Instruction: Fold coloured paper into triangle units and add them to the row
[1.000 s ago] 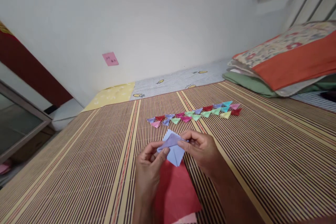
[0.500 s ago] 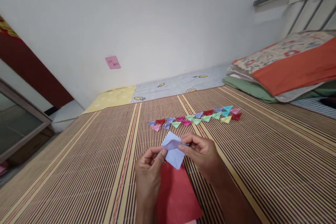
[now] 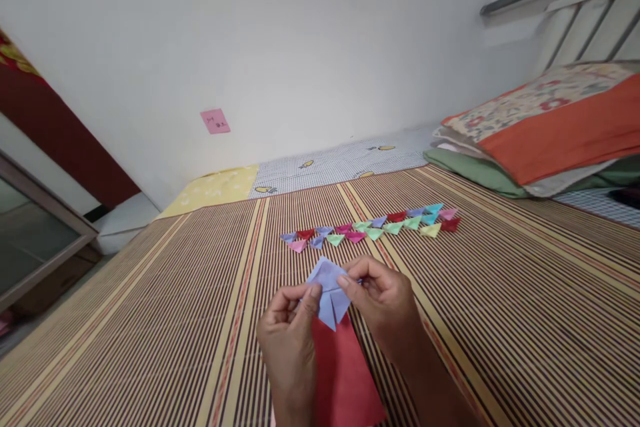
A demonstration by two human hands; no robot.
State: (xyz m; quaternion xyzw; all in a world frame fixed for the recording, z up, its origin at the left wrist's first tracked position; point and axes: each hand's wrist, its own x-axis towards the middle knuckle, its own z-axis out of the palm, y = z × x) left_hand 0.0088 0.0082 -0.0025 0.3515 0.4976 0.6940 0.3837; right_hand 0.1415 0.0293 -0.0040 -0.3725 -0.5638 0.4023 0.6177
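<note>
A small folded blue-lilac paper (image 3: 327, 280) is held in the air between both hands, its top a peak and its lower part two pointed flaps with a slit between them. My left hand (image 3: 293, 327) pinches its left edge between thumb and fingers. On the right edge, my right hand (image 3: 383, 293) grips it the same way. Beneath the hands lies a red sheet of paper (image 3: 345, 373), partly hidden by my left hand. Beyond them, several small folded paper pieces (image 3: 375, 233) in many colours lie in two rows on the striped mat (image 3: 175, 320).
A stack of folded bedding with an orange-edged cover (image 3: 560, 120) sits at the right. Yellow cloth (image 3: 215, 188) and checked cloth (image 3: 320, 167) run along the white wall. A pink note (image 3: 215, 121) is on the wall. A framed glass panel (image 3: 35, 227) stands at left.
The middle flap of the blue-lilac paper, raised before, now lies flatter against the upper part, and the lower part shows two separated points. Both hands keep their grip, with slight finger shifts.
</note>
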